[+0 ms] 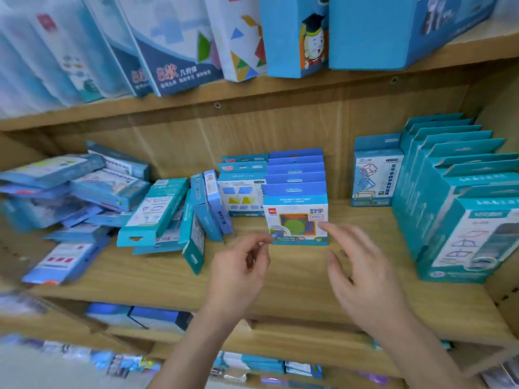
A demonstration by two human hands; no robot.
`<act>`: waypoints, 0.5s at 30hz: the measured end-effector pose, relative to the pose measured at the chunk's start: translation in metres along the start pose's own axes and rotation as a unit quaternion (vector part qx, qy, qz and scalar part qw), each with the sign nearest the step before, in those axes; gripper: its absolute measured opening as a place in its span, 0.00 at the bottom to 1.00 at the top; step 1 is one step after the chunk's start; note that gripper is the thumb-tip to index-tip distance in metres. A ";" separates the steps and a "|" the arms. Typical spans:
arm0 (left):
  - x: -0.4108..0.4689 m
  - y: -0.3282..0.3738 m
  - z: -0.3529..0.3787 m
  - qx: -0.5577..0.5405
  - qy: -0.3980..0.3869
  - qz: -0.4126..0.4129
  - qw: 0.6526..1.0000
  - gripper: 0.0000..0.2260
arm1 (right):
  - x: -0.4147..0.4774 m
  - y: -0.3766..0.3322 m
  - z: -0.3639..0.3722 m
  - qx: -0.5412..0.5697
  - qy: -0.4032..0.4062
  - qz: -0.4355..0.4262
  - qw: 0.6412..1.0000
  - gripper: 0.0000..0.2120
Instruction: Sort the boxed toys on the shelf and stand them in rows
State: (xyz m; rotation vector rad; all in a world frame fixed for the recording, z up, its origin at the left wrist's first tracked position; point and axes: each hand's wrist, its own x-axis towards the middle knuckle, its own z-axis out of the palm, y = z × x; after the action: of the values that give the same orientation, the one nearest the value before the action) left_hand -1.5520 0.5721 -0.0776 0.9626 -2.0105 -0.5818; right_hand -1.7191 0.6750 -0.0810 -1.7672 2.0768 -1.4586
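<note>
On the wooden shelf (280, 284) a row of small blue boxed toys stands upright in the middle; its front box (296, 219) is white with a green shape. My left hand (241, 270) hovers just left of that box, fingers loosely curled, its fingertips at the box's lower left corner and holding nothing. My right hand (362, 279) is spread to the right of the box, with the index fingertip at its right edge. A second standing row (241, 189) is behind on the left. A jumbled pile of boxes (92, 197) lies to the left.
A long row of teal boxes (455, 209) stands at the right, with a taller box (375, 175) behind. Leaning boxes (209, 203) sit between the pile and the middle rows. Large boxes (295, 37) fill the shelf above; more stock lies below.
</note>
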 end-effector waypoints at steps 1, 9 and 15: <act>-0.002 -0.008 -0.010 0.013 0.000 -0.008 1.000 0.08 | 0.002 -0.006 0.010 -0.004 -0.028 -0.006 1.000 0.21; 0.000 -0.071 -0.098 0.135 0.052 -0.007 0.989 0.11 | 0.015 -0.066 0.092 -0.014 -0.126 -0.020 0.992 0.23; 0.010 -0.131 -0.156 0.228 0.076 0.034 0.970 0.21 | 0.021 -0.108 0.166 -0.022 -0.167 0.028 0.985 0.29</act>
State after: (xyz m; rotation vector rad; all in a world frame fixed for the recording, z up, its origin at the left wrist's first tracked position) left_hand -1.3715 0.4765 -0.0738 1.1602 -2.0670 0.0029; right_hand -1.5510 0.5683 -0.0911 -1.8053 1.9782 -1.0226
